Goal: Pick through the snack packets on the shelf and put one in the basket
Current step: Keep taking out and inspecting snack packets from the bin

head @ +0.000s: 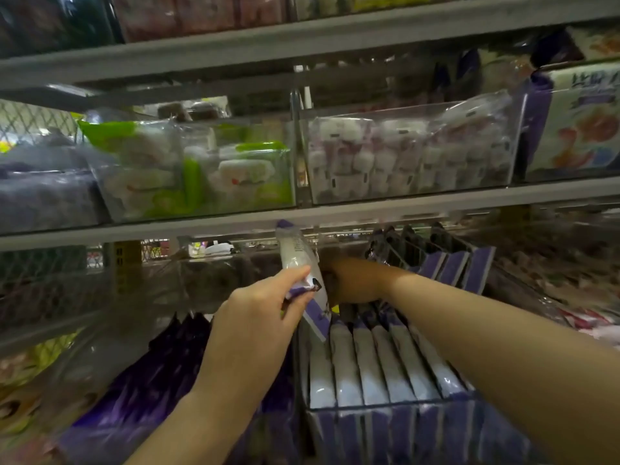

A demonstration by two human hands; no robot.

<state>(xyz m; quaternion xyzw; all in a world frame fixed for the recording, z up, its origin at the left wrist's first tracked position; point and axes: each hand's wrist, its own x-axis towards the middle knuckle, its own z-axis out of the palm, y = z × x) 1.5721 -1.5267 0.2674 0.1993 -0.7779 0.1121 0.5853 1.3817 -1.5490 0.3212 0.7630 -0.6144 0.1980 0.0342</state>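
My left hand (258, 313) grips a white and purple snack packet (298, 260), held upright above a row of the same packets (379, 360) standing in a clear bin on the lower shelf. My right hand (352, 280) reaches past the held packet into the back of that bin, its fingers hidden among the packets. I cannot tell whether it holds anything. No basket is in view.
A bin of dark purple packets (157, 374) stands left of the row. The shelf above (335, 213) carries clear bins with green and white sweets (201, 169) and pink and white sweets (402, 156). A boxed product (577, 122) stands at the far right.
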